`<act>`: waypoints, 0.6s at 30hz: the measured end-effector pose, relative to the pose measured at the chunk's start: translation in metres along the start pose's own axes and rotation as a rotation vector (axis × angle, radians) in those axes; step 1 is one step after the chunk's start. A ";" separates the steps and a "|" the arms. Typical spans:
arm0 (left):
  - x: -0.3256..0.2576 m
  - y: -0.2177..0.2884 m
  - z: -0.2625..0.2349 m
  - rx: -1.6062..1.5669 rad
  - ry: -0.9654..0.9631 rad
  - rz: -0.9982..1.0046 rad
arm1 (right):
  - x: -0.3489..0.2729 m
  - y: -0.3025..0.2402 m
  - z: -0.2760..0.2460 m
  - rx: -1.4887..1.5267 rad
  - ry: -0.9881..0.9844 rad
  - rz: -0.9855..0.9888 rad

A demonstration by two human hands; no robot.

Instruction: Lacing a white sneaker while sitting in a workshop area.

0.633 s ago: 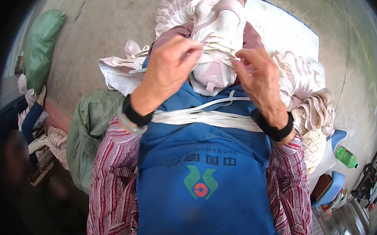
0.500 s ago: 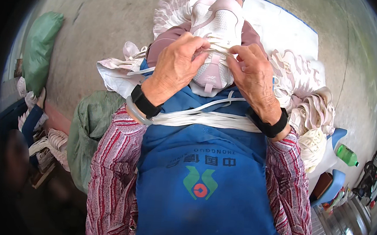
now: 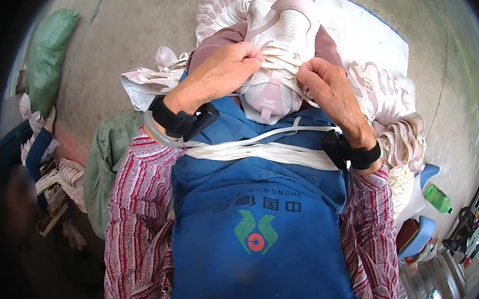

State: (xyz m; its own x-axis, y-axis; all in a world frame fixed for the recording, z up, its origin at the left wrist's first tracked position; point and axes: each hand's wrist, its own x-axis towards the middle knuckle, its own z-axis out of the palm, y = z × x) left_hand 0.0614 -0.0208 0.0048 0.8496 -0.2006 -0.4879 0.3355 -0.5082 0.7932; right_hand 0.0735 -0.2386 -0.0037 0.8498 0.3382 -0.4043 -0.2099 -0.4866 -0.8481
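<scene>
- My left hand [image 3: 228, 71] pinches the white laces [image 3: 282, 61] of the pale pink shoe [image 3: 277, 41].
- My right hand [image 3: 324, 83] grips them opposite.
- The shoe rests on my lap, above my blue apron [image 3: 257, 217].

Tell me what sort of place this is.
Probably an informal shoe-assembly workspace: bare concrete floor, heaps of pale shoe uppers around, and both hands lacing a white-and-pink sneaker on the lap.
</scene>
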 end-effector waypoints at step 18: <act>0.010 -0.023 0.016 0.205 0.367 0.194 | -0.012 0.016 0.009 -0.080 0.103 -0.039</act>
State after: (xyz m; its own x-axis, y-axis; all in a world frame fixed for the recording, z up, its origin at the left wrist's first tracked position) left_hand 0.0560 -0.0243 -0.0245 0.9889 -0.0175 -0.1475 0.1004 -0.6530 0.7507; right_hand 0.0556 -0.2435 -0.0155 0.9025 0.2756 -0.3310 -0.1401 -0.5388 -0.8307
